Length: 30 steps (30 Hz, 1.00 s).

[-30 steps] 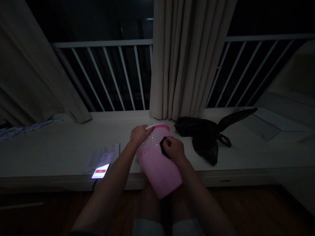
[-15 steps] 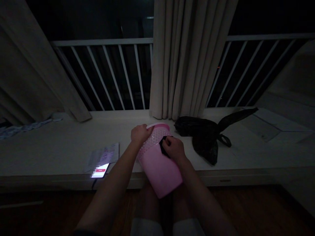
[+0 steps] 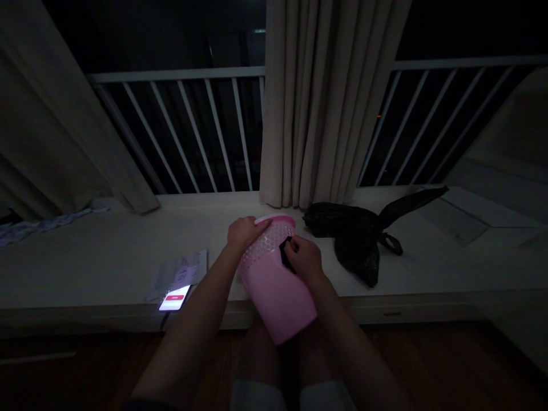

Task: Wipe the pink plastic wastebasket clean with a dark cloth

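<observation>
A pink plastic bin [image 3: 274,285] with a honeycomb mesh top leans tilted against the white ledge [image 3: 107,257], its base between my knees. My left hand [image 3: 245,232] grips the bin's rim on its left side. My right hand [image 3: 303,258] is closed on a small piece of black material [image 3: 283,251] pressed against the bin's right side, near the rim. What the black piece is I cannot make out in the dim light.
A black plastic bag [image 3: 355,234] lies on the ledge right of the bin. A lit phone [image 3: 174,298] and a paper [image 3: 180,273] lie to the left. Papers [image 3: 454,220] sit far right. Beige curtains [image 3: 317,103] and white window railings stand behind.
My right hand has shifted very slightly up the bin's side with the black piece. The left hand and the bin have stayed where they were.
</observation>
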Each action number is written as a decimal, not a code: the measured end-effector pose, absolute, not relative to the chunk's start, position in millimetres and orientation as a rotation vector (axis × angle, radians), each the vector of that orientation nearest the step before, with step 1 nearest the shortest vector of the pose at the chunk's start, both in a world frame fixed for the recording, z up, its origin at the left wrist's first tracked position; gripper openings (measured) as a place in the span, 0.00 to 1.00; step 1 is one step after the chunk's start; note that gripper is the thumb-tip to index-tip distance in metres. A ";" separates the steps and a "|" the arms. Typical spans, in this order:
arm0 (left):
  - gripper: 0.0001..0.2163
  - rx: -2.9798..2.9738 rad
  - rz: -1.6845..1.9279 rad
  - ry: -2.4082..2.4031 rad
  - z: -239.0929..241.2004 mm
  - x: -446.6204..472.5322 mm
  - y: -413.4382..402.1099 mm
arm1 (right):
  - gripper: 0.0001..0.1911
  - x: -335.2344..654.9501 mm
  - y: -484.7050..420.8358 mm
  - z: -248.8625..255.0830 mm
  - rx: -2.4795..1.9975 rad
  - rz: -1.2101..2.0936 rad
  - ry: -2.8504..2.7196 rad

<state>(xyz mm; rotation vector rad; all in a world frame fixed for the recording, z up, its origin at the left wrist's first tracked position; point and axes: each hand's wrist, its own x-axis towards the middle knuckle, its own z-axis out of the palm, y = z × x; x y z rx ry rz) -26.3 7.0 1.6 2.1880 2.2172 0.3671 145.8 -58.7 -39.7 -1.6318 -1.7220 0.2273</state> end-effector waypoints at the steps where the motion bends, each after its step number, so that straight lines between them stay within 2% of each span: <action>1: 0.37 2.169 0.370 2.208 1.7 -26.7 7.9 | 0.12 145.8 -58.7 -39.7 -1.636 0.234 -1.724; 20: 0.32 1.831 0.527 2.001 5.7 -31.7 19.6 | 0.14 148.8 -56.3 -41.3 -1.626 0.219 -1.727; 30: 0.29 1.939 0.633 1.997 0.4 -33.4 14.2 | 0.13 148.6 -55.8 -40.9 -1.628 0.239 -1.719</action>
